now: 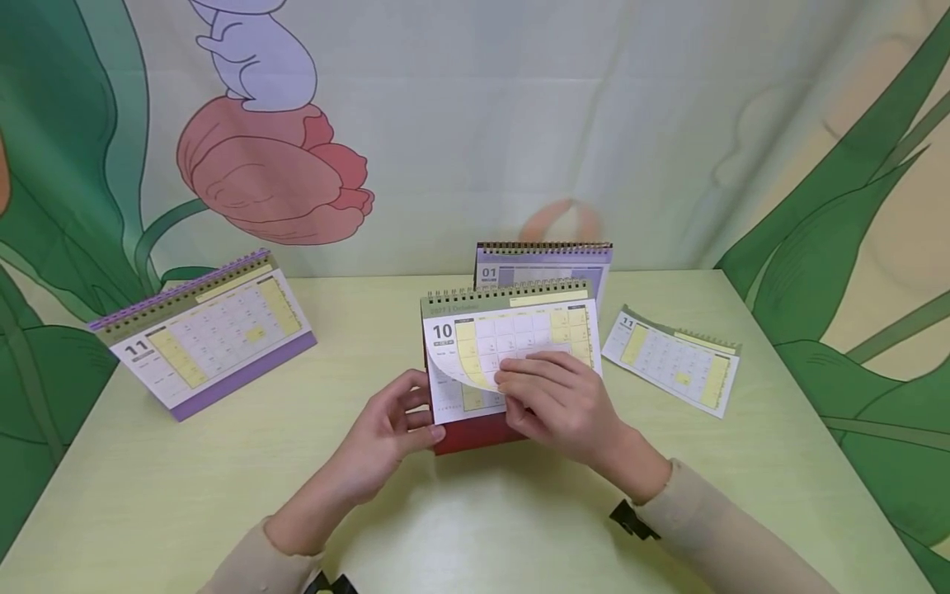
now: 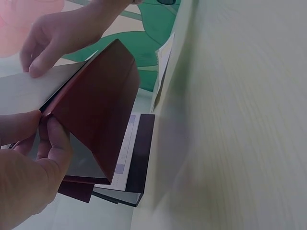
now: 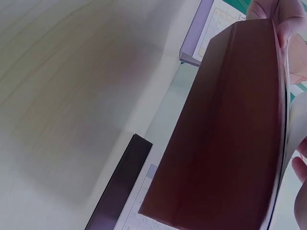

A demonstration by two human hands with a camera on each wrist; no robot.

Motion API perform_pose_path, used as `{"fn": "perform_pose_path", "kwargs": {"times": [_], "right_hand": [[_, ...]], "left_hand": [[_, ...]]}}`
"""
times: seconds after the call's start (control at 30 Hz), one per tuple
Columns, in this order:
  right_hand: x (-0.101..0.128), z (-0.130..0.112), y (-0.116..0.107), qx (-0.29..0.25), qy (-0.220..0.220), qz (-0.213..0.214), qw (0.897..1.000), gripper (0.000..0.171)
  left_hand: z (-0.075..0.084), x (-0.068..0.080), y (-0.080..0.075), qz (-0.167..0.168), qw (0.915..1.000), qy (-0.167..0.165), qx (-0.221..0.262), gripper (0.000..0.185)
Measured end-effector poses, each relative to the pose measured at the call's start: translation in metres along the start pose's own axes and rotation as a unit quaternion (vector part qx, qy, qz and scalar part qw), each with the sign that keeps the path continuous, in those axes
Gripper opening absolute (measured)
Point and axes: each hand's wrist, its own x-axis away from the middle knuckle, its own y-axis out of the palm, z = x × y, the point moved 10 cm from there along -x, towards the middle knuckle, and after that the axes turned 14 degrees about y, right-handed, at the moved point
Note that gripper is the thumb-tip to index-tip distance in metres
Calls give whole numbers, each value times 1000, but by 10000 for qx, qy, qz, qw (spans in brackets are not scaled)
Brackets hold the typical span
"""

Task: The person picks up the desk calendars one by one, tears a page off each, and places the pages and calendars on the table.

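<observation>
Leftmost on the table (image 1: 185,495) a purple-based calendar (image 1: 208,334) stands apart, showing 11. Nearer the middle, the left hand (image 1: 386,437) grips the lower left corner of the red-based calendar (image 1: 475,433), fingers curled round its edge, while the right hand (image 1: 564,400) pinches the curling 10 page (image 1: 482,346). To turn it cleanly, I'd brace the base and lift the sheet evenly up to the spiral, clear of the 01 calendar (image 1: 545,264) behind and the loose sheet (image 1: 671,359) at right.

Staged tabletop set: cartoon tulip backdrop (image 1: 275,177), pale green table (image 1: 148,487).
</observation>
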Motion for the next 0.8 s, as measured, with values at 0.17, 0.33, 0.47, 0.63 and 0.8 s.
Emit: {"fn": "perform_pose_path", "kwargs": {"times": [0.17, 0.33, 0.47, 0.63, 0.8], "right_hand": [[1, 1, -3, 31, 68, 156, 9999, 16], [3, 1, -4, 52, 139, 240, 9996, 17], [3, 1, -2, 156, 297, 221, 9992, 19], [3, 2, 1, 108, 797, 147, 9967, 23], [4, 11, 2, -532, 1697, 101, 9840, 26]], "left_hand": [[1, -1, 2, 32, 10000, 3, 1, 40], [0, -2, 5, 43, 10000, -11, -28, 40], [0, -2, 5, 84, 10000, 19, 10, 40], [1, -3, 4, 182, 9998, 76, -12, 39], [3, -4, 3, 289, 9993, 134, -180, 39]]}}
